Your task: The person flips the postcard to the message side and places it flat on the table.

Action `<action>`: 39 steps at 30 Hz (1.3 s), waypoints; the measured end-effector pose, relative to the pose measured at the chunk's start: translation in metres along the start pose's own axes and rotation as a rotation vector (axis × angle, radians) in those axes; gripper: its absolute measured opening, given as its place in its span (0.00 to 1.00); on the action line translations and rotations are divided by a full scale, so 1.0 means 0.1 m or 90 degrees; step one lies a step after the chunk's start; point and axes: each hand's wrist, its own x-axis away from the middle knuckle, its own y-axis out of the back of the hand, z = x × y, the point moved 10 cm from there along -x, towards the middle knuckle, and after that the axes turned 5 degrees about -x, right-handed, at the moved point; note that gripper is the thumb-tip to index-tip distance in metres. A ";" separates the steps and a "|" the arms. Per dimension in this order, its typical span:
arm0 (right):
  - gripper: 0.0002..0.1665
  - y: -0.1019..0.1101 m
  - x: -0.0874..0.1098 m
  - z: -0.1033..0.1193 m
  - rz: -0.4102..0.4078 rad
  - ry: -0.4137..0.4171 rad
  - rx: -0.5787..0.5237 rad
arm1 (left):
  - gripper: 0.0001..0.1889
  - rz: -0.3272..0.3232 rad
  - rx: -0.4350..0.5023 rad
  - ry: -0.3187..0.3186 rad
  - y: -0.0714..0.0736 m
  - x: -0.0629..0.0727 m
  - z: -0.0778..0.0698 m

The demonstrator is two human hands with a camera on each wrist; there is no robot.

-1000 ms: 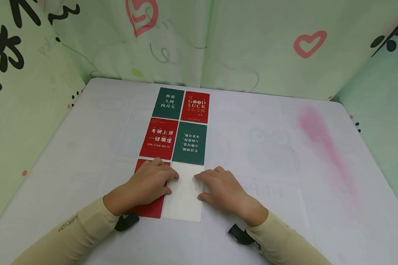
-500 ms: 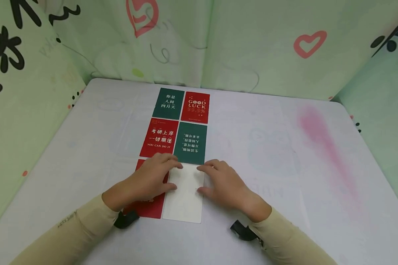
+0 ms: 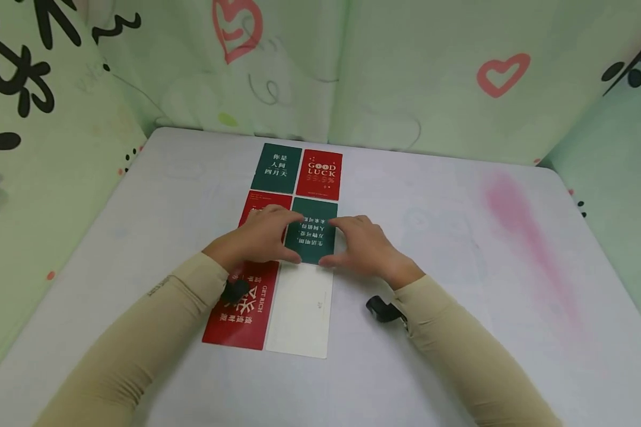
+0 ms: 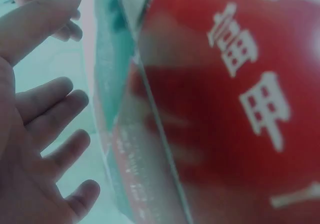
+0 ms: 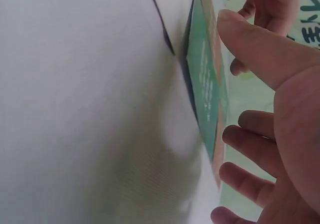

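Observation:
In the head view my left hand point(image 3: 262, 237) and right hand point(image 3: 365, 246) face each other over the middle-row green card point(image 3: 311, 242), which bears white writing. Fingers and thumbs are spread and bent loosely, with nothing held. The left hand covers most of the middle-row red card point(image 3: 269, 198). Nearest me lie a red card point(image 3: 256, 296) reading "GET RICH" and, beside it, a plain white card point(image 3: 299, 314). In the left wrist view that red card point(image 4: 235, 108) fills the right side, the left fingers apart from it. The right wrist view shows the green card point(image 5: 204, 78) beyond the loose right fingers.
A far row holds a green card point(image 3: 276, 168) and a red "GOOD LUCK" card point(image 3: 319, 174). All the cards lie in two columns on a white table point(image 3: 432, 356) with a pink smear point(image 3: 523, 231). Printed green cloth point(image 3: 406, 71) walls the back and sides.
Both hands have moved away from me, from over the white card to the green card behind it. The nearest red card is now mostly uncovered; the middle red one is mostly hidden.

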 end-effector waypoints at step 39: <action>0.34 -0.09 -0.09 -0.03 0.023 -0.027 0.040 | 0.48 0.069 0.000 0.043 -0.10 -0.10 0.05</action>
